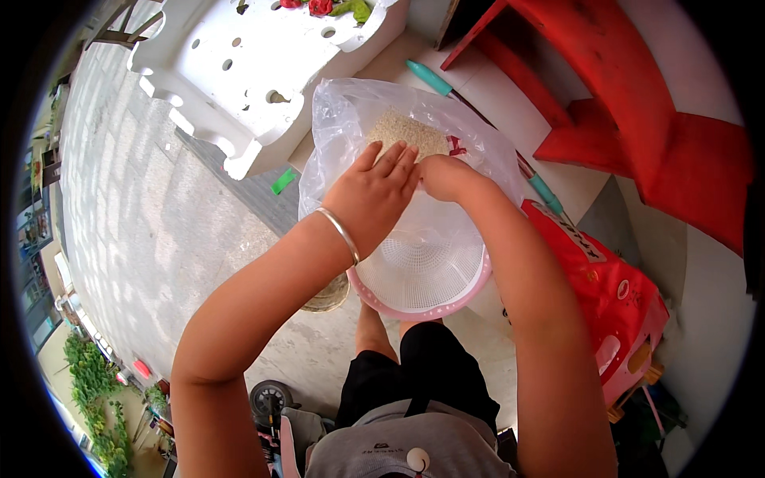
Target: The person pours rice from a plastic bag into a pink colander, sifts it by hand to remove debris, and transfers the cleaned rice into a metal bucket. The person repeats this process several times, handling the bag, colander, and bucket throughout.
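Pale rice-like grain (405,129) lies heaped in a clear plastic bag (339,107). The bag spreads over the far side of a white mesh colander (422,271) with a pink rim. My left hand (368,195), a silver bangle at its wrist, lies over the grain's near edge with fingers stretched out. Close beside it, my right hand (448,178) is closed, its fingers curled inward. Whatever those fingers may hold is hidden. A small red-and-white scrap (456,146) shows just beyond the right hand.
A white foam box (263,48) with holes stands at the far left, red and green peppers (320,6) on it. To the right are a red stool-like piece (621,95) and a red printed bag (598,279). A teal-ended stick (430,77) runs behind the colander.
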The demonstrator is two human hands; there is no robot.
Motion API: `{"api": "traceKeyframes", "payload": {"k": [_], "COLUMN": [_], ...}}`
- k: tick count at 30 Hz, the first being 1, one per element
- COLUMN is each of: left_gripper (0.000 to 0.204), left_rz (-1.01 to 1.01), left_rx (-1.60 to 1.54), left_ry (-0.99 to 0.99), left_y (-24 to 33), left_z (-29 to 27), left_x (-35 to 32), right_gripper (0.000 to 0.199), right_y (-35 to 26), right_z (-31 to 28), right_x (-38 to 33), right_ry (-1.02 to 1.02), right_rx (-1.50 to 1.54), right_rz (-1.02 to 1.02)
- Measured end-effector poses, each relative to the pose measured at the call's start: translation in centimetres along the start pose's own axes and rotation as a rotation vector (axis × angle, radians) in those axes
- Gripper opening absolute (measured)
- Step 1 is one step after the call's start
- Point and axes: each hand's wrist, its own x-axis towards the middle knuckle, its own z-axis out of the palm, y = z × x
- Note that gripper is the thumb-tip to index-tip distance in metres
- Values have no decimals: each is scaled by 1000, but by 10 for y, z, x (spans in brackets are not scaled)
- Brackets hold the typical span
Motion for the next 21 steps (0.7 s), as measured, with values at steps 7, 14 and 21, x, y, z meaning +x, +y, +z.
{"api": "traceKeyframes", "payload": {"k": [7,14,21], "left_gripper": [40,16,12], "left_rz": [-97,-58,-61], "left_rx": [-32,59,65], "left_ry": [-586,-466,-296], "left_y": [-24,-12,-21], "left_z": [45,54,44], "left_x": [17,2,-4], "right_gripper": [24,27,21], "right_y": [24,59,52], "right_z": [22,9,-26], "right_x": [6,83,64], "right_ry": [231,630,631], "right_rx": [208,180,596], "right_rz": [102,-117,-4]}}
